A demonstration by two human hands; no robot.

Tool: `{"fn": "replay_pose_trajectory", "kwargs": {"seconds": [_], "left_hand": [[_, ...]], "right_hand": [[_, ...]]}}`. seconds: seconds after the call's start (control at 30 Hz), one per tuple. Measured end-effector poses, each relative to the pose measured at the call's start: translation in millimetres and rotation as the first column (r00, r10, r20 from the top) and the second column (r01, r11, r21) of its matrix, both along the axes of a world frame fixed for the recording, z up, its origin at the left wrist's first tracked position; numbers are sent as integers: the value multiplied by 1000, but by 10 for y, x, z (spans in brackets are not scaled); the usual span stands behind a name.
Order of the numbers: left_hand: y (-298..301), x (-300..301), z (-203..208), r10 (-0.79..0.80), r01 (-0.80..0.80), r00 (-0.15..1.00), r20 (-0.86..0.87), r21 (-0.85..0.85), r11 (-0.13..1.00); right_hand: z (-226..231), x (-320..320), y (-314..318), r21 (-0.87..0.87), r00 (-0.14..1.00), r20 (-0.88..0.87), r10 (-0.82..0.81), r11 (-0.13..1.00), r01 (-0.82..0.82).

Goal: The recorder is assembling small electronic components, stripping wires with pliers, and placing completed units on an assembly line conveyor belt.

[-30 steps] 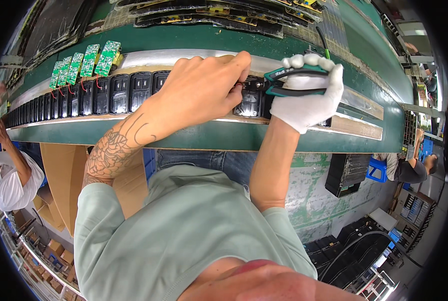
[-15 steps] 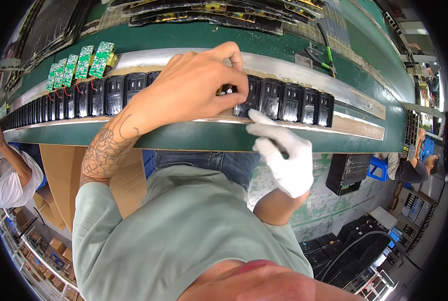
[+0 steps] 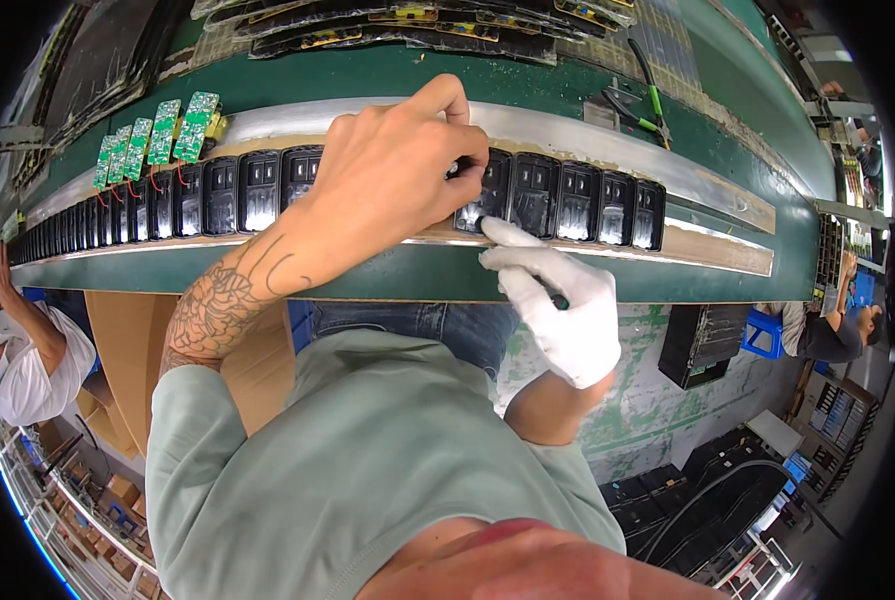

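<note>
A long row of black plastic casings (image 3: 580, 205), shaped like small open trays, runs across the bench. My left hand (image 3: 397, 150), bare, reaches over the row from the left. Its thumb and fingers are pinched together above one casing, and a small shiny bit shows beside them. What they hold is mostly hidden. My right hand (image 3: 572, 320) wears a white glove. Its index finger is stretched out to the front edge of the casing next to my left hand, and the other fingers are loosely bent with nothing visible in them. Several green circuit boards (image 3: 196, 128) with red wires stand at the row's left part.
A metal rail (image 3: 557, 130) lies behind the row on the green bench (image 3: 367, 270). Green-handled pliers (image 3: 652, 115) lie at the back right. Stacked dark panels (image 3: 397, 45) fill the far side. Other people sit at the far left (image 3: 42, 360) and far right (image 3: 827, 335).
Both hands have shifted slightly left along the row. My left hand stays pinched, and my gloved index finger remains at the casing's front edge.
</note>
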State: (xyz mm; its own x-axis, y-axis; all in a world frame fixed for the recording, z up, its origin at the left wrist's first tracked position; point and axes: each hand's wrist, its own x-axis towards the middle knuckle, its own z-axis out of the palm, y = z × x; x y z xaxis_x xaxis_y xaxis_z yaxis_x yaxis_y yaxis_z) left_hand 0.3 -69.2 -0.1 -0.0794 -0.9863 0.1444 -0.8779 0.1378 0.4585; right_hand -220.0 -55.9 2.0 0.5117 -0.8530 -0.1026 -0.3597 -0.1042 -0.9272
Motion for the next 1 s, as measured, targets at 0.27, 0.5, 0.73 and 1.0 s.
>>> {"fn": "replay_pose_trajectory", "kwargs": {"seconds": [0.27, 0.5, 0.73, 1.0], "left_hand": [[-32, -12, 21, -25, 25, 998, 57, 12, 1000], [-44, -18, -5, -20, 23, 997, 80, -35, 999], [-35, -18, -40, -20, 23, 996, 83, -33, 999], [-41, 2, -77, -27, 31, 996, 81, -50, 998]], "right_hand": [[71, -19, -79, -52, 958, 285, -42, 997, 59], [-71, 522, -629, 139, 229, 930, -288, 851, 507], [-240, 635, -706, 133, 325, 868, -375, 807, 575], [-223, 585, -714, 134, 325, 874, -361, 823, 552]]}}
